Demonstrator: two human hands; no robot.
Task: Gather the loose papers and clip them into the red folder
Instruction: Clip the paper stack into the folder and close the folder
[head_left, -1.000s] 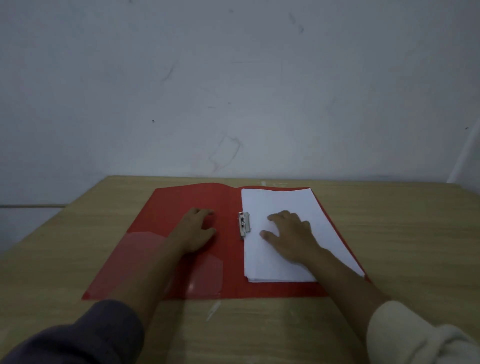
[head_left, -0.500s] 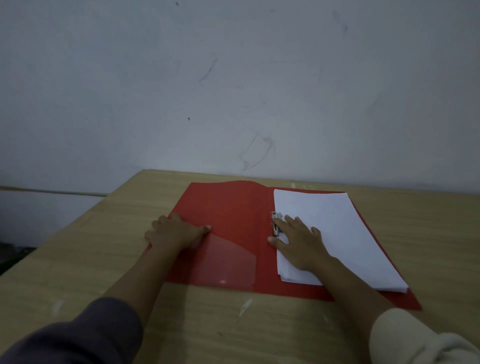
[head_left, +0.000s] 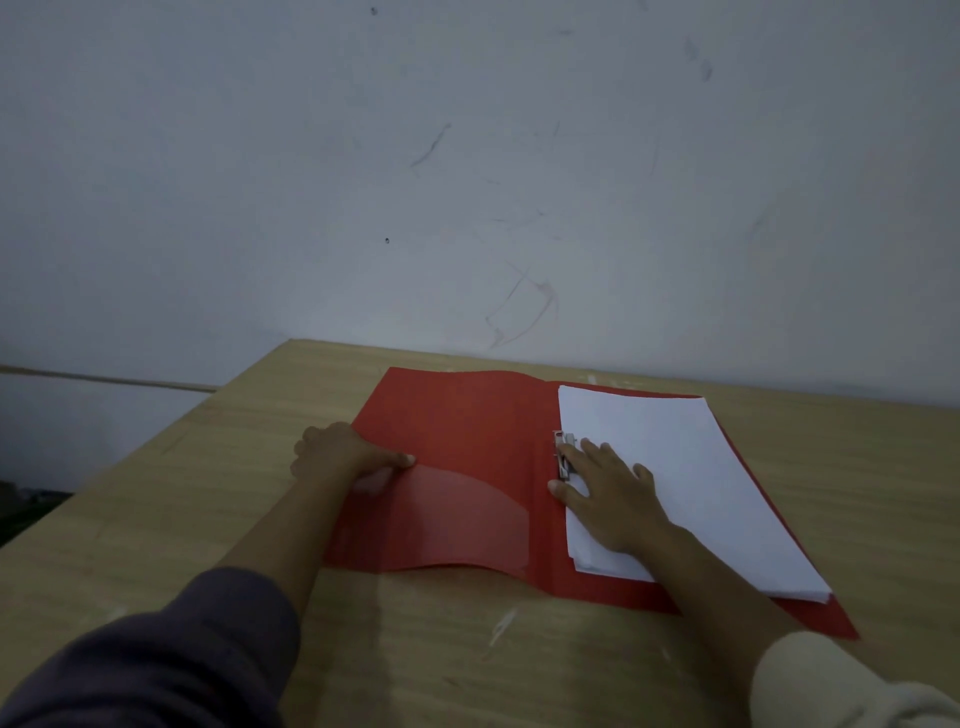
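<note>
No brand, label or writing could be read anywhere: the top sheet of the stack of papers (head_left: 675, 467) was blank white, and the red folder (head_left: 467, 421) carried no print that the dim picture showed. The folder lay open and flat on a light wooden table (head_left: 519, 675), right of the frame's centre, with a clear pocket (head_left: 457, 514) on the lower part of its left-hand leaf. The papers sat on the right-hand leaf, their left edge along the spine under a small metal clip (head_left: 565, 457). The left hand (head_left: 343, 452) was at the folder's left edge, thumb lying on top of the leaf and fingers curled at the edge; it seemed to be pinching that edge, though the fingers underneath were hidden. The right hand (head_left: 608, 493) lay spread and flat on the papers, palm down, gripping nothing, its forefinger touching the clip. A dark sleeve (head_left: 156, 660) filled the lower left of the frame and a cream sleeve (head_left: 831, 686) the lower right. Pale scuffs marked the table near its front. Behind it a plain grey-white wall (head_left: 467, 182) filled the upper frame, streaked with faint scratches and a reddish scrawl just above the table's far edge.
</note>
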